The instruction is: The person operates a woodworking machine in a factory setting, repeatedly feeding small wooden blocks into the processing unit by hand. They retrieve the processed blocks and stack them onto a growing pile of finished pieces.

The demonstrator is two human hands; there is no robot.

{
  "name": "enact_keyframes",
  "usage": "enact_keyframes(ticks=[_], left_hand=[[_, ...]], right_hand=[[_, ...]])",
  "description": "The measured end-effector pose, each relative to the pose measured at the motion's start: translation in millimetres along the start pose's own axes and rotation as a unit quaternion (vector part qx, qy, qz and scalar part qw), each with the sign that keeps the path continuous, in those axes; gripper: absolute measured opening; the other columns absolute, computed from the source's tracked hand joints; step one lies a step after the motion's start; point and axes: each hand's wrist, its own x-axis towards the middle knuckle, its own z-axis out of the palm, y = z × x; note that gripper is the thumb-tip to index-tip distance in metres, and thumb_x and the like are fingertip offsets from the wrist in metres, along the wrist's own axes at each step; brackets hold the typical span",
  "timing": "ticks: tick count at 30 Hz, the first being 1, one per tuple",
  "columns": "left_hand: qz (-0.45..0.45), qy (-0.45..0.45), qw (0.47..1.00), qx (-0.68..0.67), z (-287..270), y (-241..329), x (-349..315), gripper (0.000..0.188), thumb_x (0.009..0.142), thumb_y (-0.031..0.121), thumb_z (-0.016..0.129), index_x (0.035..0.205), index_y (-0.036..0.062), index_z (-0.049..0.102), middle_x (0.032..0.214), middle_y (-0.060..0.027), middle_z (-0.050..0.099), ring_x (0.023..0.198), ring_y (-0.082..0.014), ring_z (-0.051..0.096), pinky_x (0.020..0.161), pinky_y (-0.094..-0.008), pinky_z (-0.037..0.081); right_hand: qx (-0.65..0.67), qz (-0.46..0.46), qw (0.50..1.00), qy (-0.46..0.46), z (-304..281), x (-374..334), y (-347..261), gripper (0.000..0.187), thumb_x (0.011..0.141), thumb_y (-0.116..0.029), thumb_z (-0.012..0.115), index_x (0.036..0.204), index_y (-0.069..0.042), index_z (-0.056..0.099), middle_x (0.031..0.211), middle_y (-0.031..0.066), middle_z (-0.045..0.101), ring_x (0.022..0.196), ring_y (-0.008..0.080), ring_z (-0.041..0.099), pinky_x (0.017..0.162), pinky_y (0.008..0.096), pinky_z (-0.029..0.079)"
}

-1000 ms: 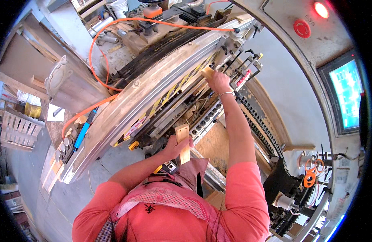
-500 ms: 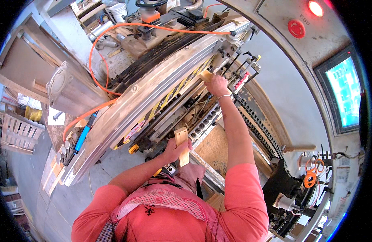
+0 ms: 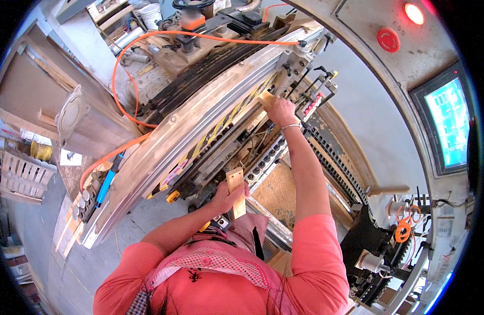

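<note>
My left hand (image 3: 227, 197) is closed round a short flat wooden piece (image 3: 235, 182), held upright in front of my apron. Small dark holes show near its upper end. Further off, my right arm stretches out to the machine. There my right hand (image 3: 281, 111) grips a second wooden piece (image 3: 265, 98), whose pale end sticks out past the fingers, beside the striped yellow-and-black edge of the machine beam (image 3: 210, 100). How far this piece reaches under my palm is hidden.
A control panel with a lit screen (image 3: 448, 123) and a red stop button (image 3: 388, 40) stands at the right. An orange hose (image 3: 200, 34) loops over the beam. A chain track (image 3: 336, 170) runs right of my forearm. A sawdust-covered board (image 3: 276, 191) lies below.
My head view has shifted slightly. Both hands stay nearly where they were, each with its wooden piece.
</note>
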Motion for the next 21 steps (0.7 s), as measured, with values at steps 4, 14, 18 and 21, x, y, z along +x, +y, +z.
enact_keyframes(ticks=[4, 14, 18, 21], left_hand=[[-0.011, 0.001, 1.000, -0.021, -0.5, -3.9, 0.2, 0.024, 0.089, 0.019, 0.046, 0.078, 0.0005, 0.056, 0.073, -0.0044, 0.057, 0.069, -0.0111, 0.055, 0.064, -0.0269, 0.045], [-0.017, -0.006, 0.998, -0.057, 2.8, 8.8, -0.4, 0.024, 0.090, 0.017, 0.043, 0.079, -0.0001, 0.055, 0.074, -0.0050, 0.057, 0.070, -0.0114, 0.055, 0.064, -0.0266, 0.046], [-0.033, 0.000, 0.997, -0.065, 3.4, 9.0, -0.5, 0.023, 0.090, 0.017, 0.044, 0.080, 0.0000, 0.055, 0.075, -0.0052, 0.058, 0.070, -0.0108, 0.055, 0.063, -0.0262, 0.046], [-0.028, -0.005, 0.999, -0.040, 2.3, 8.0, -0.4, 0.022, 0.089, 0.018, 0.045, 0.082, 0.0002, 0.055, 0.076, -0.0054, 0.058, 0.070, -0.0104, 0.055, 0.063, -0.0258, 0.045]], right_hand=[[0.009, -0.002, 1.000, -0.004, -1.5, 0.0, 0.0, 0.049, 0.077, -0.044, 0.059, 0.100, 0.000, 0.055, 0.087, 0.0159, 0.064, 0.086, 0.0311, 0.062, 0.074, 0.0409, 0.049], [0.006, -0.020, 0.999, 0.044, 3.0, 4.4, 10.1, 0.041, 0.073, -0.037, 0.064, 0.093, -0.001, 0.058, 0.081, 0.0153, 0.064, 0.079, 0.0309, 0.063, 0.068, 0.0396, 0.050], [0.013, -0.028, 0.999, 0.034, 7.4, 8.7, 17.5, 0.046, 0.073, -0.038, 0.064, 0.098, 0.000, 0.055, 0.087, 0.0178, 0.063, 0.083, 0.0325, 0.062, 0.072, 0.0417, 0.049], [0.020, -0.030, 0.999, 0.033, 8.7, 8.4, 19.6, 0.045, 0.073, -0.037, 0.064, 0.097, 0.000, 0.054, 0.086, 0.0178, 0.063, 0.083, 0.0326, 0.062, 0.072, 0.0416, 0.049]])
